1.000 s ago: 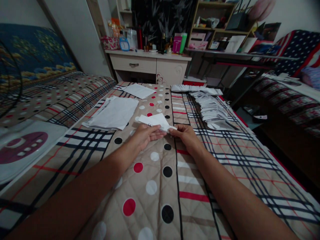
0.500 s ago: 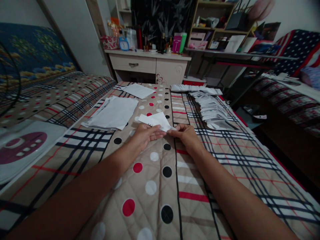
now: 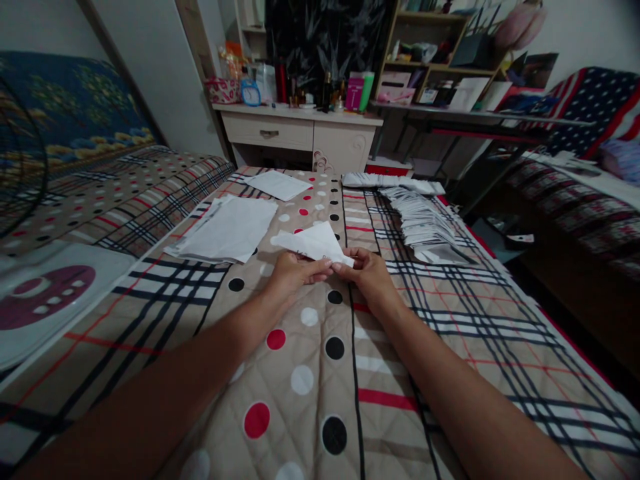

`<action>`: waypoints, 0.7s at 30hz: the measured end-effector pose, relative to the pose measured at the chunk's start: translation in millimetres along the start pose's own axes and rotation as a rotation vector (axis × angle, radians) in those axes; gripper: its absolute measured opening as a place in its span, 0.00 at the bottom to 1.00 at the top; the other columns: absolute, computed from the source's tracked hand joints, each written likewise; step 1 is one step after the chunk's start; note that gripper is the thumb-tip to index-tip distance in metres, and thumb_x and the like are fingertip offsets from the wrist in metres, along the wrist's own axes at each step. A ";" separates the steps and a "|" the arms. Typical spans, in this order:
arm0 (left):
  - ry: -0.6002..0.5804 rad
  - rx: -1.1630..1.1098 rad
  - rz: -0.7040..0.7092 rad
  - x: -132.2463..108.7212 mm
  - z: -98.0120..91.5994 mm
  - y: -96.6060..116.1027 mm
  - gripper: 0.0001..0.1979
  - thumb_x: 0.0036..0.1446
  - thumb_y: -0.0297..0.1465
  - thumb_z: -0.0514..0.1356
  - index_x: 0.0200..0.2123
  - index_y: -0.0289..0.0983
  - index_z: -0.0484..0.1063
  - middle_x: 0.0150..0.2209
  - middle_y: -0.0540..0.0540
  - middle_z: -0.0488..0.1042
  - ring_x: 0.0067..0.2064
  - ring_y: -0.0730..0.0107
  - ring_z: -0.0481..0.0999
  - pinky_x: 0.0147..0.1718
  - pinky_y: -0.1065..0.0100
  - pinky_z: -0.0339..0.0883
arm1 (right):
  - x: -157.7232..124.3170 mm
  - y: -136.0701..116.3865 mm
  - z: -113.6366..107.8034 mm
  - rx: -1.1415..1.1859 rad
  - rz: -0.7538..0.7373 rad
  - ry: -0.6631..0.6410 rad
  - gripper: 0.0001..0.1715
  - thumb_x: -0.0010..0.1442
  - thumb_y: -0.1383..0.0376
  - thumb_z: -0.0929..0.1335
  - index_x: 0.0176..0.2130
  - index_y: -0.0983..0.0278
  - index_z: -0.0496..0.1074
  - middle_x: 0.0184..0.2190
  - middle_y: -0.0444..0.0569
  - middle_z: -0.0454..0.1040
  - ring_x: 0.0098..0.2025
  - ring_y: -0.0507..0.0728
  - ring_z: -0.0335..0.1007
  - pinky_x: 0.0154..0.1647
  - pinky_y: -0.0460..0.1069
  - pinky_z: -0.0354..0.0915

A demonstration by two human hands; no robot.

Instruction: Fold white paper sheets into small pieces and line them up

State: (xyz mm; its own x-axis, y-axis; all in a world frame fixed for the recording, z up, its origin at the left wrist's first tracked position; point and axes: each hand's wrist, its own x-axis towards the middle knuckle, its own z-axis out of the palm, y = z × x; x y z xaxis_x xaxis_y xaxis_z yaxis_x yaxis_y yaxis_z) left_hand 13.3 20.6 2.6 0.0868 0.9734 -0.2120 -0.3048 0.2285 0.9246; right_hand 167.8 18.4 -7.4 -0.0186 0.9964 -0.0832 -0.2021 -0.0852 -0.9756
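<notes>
Between both hands, just above the bed, is a folded piece of white paper (image 3: 320, 241) with faint dark print along its lower edge. My left hand (image 3: 299, 272) pinches the near edge of it, thumb on top. My right hand (image 3: 364, 268) grips its right corner between thumb and fingers. The two thumbs nearly meet at the paper's lower edge. To the left lies a stack of white paper sheets (image 3: 230, 227), slightly fanned. On the right a row of many folded paper pieces (image 3: 423, 223) leans in an overlapping line.
The quilted bedspread (image 3: 300, 313) carries dots and plaid. Farther back lie more white sheets (image 3: 280, 185) and another row of folded paper (image 3: 390, 181). A plastic package with a purple print (image 3: 50, 297) is at the left edge. A dresser (image 3: 273, 130) stands beyond the bed.
The folded paper has turned slightly between my hands, its left end now reaching a little farther left. My left thumb has slid nearer to the right one. The view has tilted slightly.
</notes>
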 end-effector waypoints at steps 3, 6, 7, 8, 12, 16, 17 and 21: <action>0.004 0.030 0.012 1.1 0.2 -0.7 0.16 0.35 0.30 0.74 0.29 0.29 0.77 0.25 0.45 0.79 0.25 0.74 0.78 0.23 0.77 0.71 | -2.2 -0.4 1.0 0.006 0.006 -0.030 0.23 0.33 0.59 0.81 0.29 0.65 0.74 0.26 0.45 0.79 0.26 0.51 0.72 0.27 0.45 0.66; 0.009 0.069 0.040 3.8 -3.1 -0.9 0.16 0.35 0.31 0.75 0.28 0.29 0.77 0.25 0.44 0.79 0.25 0.74 0.78 0.23 0.77 0.69 | -4.9 -4.1 0.7 -0.037 0.015 -0.053 0.21 0.35 0.57 0.81 0.27 0.66 0.75 0.24 0.45 0.77 0.23 0.49 0.68 0.22 0.44 0.61; 0.014 0.078 0.052 5.0 -4.8 -0.6 0.16 0.35 0.31 0.75 0.27 0.29 0.78 0.25 0.44 0.79 0.25 0.73 0.78 0.23 0.77 0.69 | -5.5 -5.7 0.1 -0.052 0.023 -0.055 0.21 0.35 0.57 0.80 0.27 0.66 0.75 0.24 0.45 0.77 0.22 0.49 0.66 0.22 0.44 0.60; 0.019 0.085 0.064 6.2 -6.7 -0.1 0.15 0.36 0.32 0.74 0.28 0.30 0.78 0.25 0.44 0.80 0.26 0.72 0.78 0.24 0.76 0.69 | -5.7 -7.2 -0.8 -0.063 0.034 -0.056 0.21 0.36 0.57 0.80 0.27 0.66 0.76 0.23 0.45 0.76 0.22 0.49 0.65 0.21 0.44 0.59; 0.059 0.124 0.086 10.9 -15.5 5.2 0.14 0.38 0.33 0.74 0.28 0.30 0.78 0.26 0.42 0.80 0.25 0.72 0.78 0.23 0.76 0.67 | -3.7 -11.3 -6.2 -0.082 0.053 -0.056 0.21 0.36 0.58 0.80 0.29 0.67 0.77 0.19 0.41 0.73 0.19 0.46 0.59 0.19 0.43 0.54; 0.081 0.142 0.085 13.7 -22.8 14.0 0.15 0.37 0.32 0.74 0.29 0.31 0.77 0.25 0.42 0.79 0.24 0.71 0.77 0.22 0.75 0.65 | 1.0 -11.6 -12.3 -0.091 0.033 -0.024 0.19 0.35 0.60 0.80 0.26 0.67 0.76 0.19 0.42 0.73 0.19 0.47 0.59 0.19 0.43 0.53; 0.082 0.120 0.080 13.8 -23.4 15.8 0.16 0.36 0.31 0.74 0.29 0.31 0.77 0.26 0.43 0.79 0.25 0.71 0.77 0.23 0.75 0.66 | 2.0 -11.3 -13.3 -0.075 0.024 0.009 0.18 0.35 0.60 0.80 0.26 0.66 0.76 0.20 0.42 0.74 0.19 0.47 0.60 0.20 0.44 0.54; 0.095 -0.025 0.096 10.9 -17.3 16.2 0.17 0.35 0.29 0.75 0.31 0.33 0.75 0.28 0.46 0.79 0.27 0.72 0.78 0.27 0.74 0.70 | 2.2 -9.3 -9.9 0.094 -0.042 0.112 0.18 0.36 0.61 0.80 0.27 0.65 0.75 0.21 0.40 0.74 0.21 0.47 0.62 0.23 0.43 0.57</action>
State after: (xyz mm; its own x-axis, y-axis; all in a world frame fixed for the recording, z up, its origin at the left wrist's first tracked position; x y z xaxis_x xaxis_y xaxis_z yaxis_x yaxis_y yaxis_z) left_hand -7.0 35.1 9.8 -0.0337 0.9877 -0.1525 -0.3306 0.1330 0.9343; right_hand 179.3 21.4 -0.4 0.0995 0.9926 -0.0703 -0.2911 -0.0385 -0.9559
